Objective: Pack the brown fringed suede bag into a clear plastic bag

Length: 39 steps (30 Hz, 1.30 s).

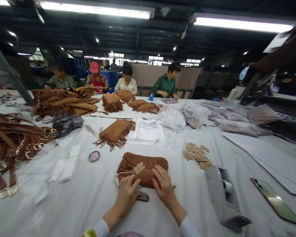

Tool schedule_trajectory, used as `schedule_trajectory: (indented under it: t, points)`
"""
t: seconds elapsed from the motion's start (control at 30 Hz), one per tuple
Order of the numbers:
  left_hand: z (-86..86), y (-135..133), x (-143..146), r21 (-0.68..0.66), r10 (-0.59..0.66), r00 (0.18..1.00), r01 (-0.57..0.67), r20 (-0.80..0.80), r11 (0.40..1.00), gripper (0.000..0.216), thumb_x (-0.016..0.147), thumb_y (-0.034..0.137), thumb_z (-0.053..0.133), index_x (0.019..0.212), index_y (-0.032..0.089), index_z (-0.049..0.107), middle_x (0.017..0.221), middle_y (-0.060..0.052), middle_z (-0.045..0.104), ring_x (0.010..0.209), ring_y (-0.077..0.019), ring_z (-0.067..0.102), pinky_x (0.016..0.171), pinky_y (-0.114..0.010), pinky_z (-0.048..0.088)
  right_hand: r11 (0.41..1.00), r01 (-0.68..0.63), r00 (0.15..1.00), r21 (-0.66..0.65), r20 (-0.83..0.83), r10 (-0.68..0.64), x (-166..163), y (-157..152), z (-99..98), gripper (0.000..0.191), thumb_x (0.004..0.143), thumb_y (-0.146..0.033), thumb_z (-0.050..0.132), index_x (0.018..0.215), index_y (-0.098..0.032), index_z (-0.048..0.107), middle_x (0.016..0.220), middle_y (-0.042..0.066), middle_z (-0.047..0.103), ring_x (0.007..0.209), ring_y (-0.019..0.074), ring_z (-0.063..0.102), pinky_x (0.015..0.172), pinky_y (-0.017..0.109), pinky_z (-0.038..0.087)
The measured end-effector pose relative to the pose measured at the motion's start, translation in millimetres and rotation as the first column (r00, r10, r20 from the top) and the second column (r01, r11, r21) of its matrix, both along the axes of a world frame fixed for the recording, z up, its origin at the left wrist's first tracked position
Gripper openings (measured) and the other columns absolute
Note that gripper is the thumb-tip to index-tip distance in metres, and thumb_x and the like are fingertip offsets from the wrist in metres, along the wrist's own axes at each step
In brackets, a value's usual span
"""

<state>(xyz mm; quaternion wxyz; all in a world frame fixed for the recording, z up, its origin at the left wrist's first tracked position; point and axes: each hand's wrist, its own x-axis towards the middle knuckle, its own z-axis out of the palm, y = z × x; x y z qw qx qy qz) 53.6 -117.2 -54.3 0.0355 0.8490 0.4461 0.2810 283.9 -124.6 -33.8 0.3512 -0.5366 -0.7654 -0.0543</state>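
A brown suede fringed bag (143,166) lies on the white-covered table (93,197) in front of me, a small tan paper tag (139,168) on top of it. My left hand (127,194) rests on the bag's near left corner, fingers curled over its edge and over a dark small object (143,197) beneath. My right hand (163,185) presses flat on the bag's near right part, fingers spread.
A tape dispenser (224,197) and a phone (276,200) lie to the right, loose tan tags (197,155) beyond. Another fringed bag (115,131), white folded bags (148,131), brown straps with buckles (12,144) at left. Several people work at the far side.
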Motion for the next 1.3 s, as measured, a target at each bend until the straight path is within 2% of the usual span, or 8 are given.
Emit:
schedule_trajectory:
  t: [0.1,0.2,0.3,0.43,0.7,0.97,1.13,1.3]
  points:
    - [-12.8,-4.9,-27.4,-0.012,0.145,0.987,-0.144,0.076,0.989,0.085,0.068,0.032,0.076,0.142,0.029,0.034,0.149,-0.013,0.029,0.131,-0.0391,0.032,0.105,-0.060,0.029,0.941,0.336,0.910,-0.051,-0.242,-0.338,29.7,-16.1,-19.0,0.047,0.094,-0.041,0.042,0.132,-0.014,0.048,0.132,0.017,0.054,0.125,0.0279,0.047,0.103,0.051,0.042]
    - [-23.1,-2.3,-45.9,-0.143,0.189,0.973,-0.171,0.129,0.975,0.104,0.062,0.036,0.080,0.147,0.027,0.021,0.156,-0.015,0.011,0.137,-0.0410,0.021,0.107,-0.059,0.029,0.884,0.409,0.850,-0.228,-0.258,-0.460,40.8,-18.2,-35.5,0.054,0.094,-0.049,0.036,0.130,-0.010,0.048,0.121,0.018,0.061,0.110,0.0287,0.057,0.094,0.049,0.048]
    - [-21.5,8.3,-54.6,-0.232,0.087,0.990,-0.059,0.111,0.971,0.099,0.058,0.034,0.082,0.143,0.030,0.030,0.157,-0.012,0.007,0.139,-0.0398,0.019,0.109,-0.056,0.028,0.862,0.422,0.866,-0.279,-0.157,-0.475,32.2,-9.0,-41.5,0.058,0.094,-0.051,0.033,0.134,-0.009,0.044,0.114,0.018,0.064,0.101,0.0298,0.059,0.089,0.049,0.048]
    - [-10.9,26.5,-59.3,-0.264,0.018,0.996,0.005,0.085,0.964,0.095,0.052,0.042,0.085,0.136,0.030,0.042,0.152,-0.014,0.023,0.131,-0.0395,0.033,0.106,-0.056,0.032,0.861,0.479,0.864,-0.172,-0.080,-0.497,17.6,3.1,-42.9,0.057,0.095,-0.046,0.030,0.137,-0.009,0.038,0.109,0.018,0.063,0.096,0.0298,0.058,0.084,0.047,0.047]
    - [5.9,41.1,-42.2,-0.267,0.114,0.992,-0.096,0.051,0.959,0.070,0.066,0.043,0.075,0.127,0.024,0.047,0.126,-0.011,0.047,0.107,-0.0298,0.050,0.091,-0.046,0.043,0.864,0.494,0.867,-0.096,-0.011,-0.498,15.4,9.4,-40.9,0.053,0.095,-0.036,0.032,0.143,-0.011,0.032,0.094,0.015,0.062,0.083,0.0292,0.057,0.074,0.045,0.048]
    - [5.2,-11.1,-68.3,-0.332,0.176,0.984,-0.176,-0.029,0.927,0.062,0.066,0.043,0.075,0.120,0.024,0.050,0.111,-0.007,0.050,0.099,-0.0265,0.053,0.082,-0.038,0.047,0.926,0.261,0.953,-0.273,-0.081,-0.292,-3.6,-17.9,-29.5,0.052,0.096,-0.031,0.031,0.146,-0.020,0.025,0.105,0.012,0.061,0.085,0.0239,0.063,0.074,0.039,0.053]
    - [-14.2,-49.0,-93.0,-0.062,0.284,0.953,-0.291,-0.100,0.955,0.065,0.069,0.050,0.073,0.124,0.023,0.051,0.120,-0.012,0.051,0.107,-0.0330,0.050,0.094,-0.057,0.039,0.940,0.241,0.962,-0.242,-0.065,-0.264,-17.8,-39.1,-34.1,0.053,0.095,-0.031,0.034,0.147,-0.021,0.024,0.106,0.012,0.061,0.085,0.0247,0.062,0.075,0.042,0.053]
    - [-18.4,-60.2,-106.4,0.130,0.009,0.990,0.009,-0.139,0.992,0.053,0.074,0.039,0.073,0.123,0.029,0.054,0.121,-0.010,0.052,0.109,-0.0298,0.049,0.099,-0.054,0.038,0.954,0.277,0.959,-0.113,-0.032,-0.282,-7.0,-40.5,-17.5,0.059,0.092,-0.039,0.045,0.145,-0.021,0.028,0.123,0.017,0.055,0.107,0.0308,0.055,0.084,0.048,0.050]
